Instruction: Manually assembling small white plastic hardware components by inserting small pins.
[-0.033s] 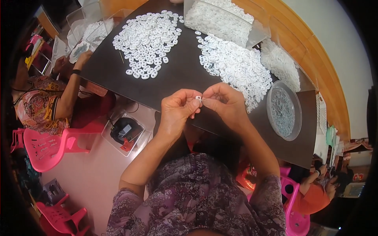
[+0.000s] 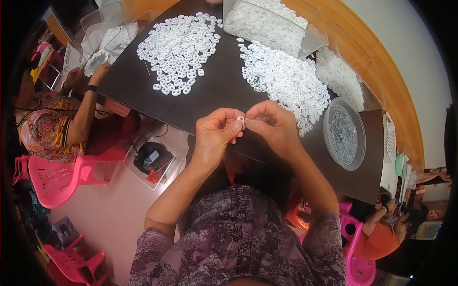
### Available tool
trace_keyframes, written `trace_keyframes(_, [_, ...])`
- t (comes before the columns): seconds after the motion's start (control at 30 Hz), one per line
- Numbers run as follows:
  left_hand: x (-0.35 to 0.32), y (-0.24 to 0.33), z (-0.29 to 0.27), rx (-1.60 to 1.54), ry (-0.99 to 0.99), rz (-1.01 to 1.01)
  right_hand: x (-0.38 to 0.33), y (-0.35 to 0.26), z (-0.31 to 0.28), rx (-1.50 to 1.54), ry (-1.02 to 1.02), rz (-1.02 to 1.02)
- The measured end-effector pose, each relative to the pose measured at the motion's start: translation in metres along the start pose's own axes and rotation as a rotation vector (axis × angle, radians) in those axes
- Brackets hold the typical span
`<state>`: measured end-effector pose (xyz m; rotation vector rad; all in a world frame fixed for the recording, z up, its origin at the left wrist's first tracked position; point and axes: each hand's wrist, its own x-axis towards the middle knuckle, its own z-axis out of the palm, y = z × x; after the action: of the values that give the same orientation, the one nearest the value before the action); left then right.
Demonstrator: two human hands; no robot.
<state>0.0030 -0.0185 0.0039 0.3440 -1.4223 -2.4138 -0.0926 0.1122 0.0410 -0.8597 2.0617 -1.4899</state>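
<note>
— What do I have in hand right now?

— I see my left hand (image 2: 217, 133) and right hand (image 2: 274, 126) meeting at the centre of the frame, fingertips pinched together on one small white ring piece (image 2: 241, 118). Both grips are closed on it, held in the air above the near edge of the dark table (image 2: 214, 90). A thin pin or wire seems to sit at the right fingertips, but it is too small for me to tell.

— Which step would you call it?

— I judge it as fitting or threading that single piece. The next move calls for fine, steady fingertip alignment, since the piece is tiny and half hidden by my thumbs.

— And the surface?

— Two loose heaps of the same white pieces lie on the table: one heap (image 2: 179, 47) upper centre-left, another (image 2: 286, 81) just right of centre. A round clear dish (image 2: 344, 133) sits at the right, and clear plastic boxes (image 2: 267, 21) stand along the top.

— The room?

— A person in a patterned top (image 2: 47, 128) sits at the left edge, with pink plastic chairs (image 2: 59, 178) lower left. A clear box holding a dark device (image 2: 152, 159) rests on the pale floor.
</note>
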Motion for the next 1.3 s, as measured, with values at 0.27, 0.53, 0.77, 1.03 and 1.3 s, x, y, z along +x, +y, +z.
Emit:
trace_keyframes(0.27, [-0.007, -0.002, 0.005, 0.213, 0.047, 0.107, -0.003, 0.005, 0.004, -0.018, 0.043, -0.062])
trace_keyframes(0.53, [-0.013, -0.012, 0.006, 0.653, 0.111, 0.470, -0.005, 0.004, 0.012, -0.021, 0.076, -0.039])
trace_keyframes(0.77, [-0.013, -0.007, 0.009, 0.299, 0.151, 0.179, -0.006, 0.007, 0.016, 0.099, 0.105, -0.102])
trace_keyframes(1.03, [-0.012, -0.014, 0.012, 0.371, 0.147, 0.257, -0.009, 0.010, 0.014, 0.015, 0.142, -0.084])
trace_keyframes(1.3, [-0.011, -0.016, 0.014, 0.403, 0.137, 0.229, -0.006, 0.026, 0.024, -0.086, 0.275, -0.240])
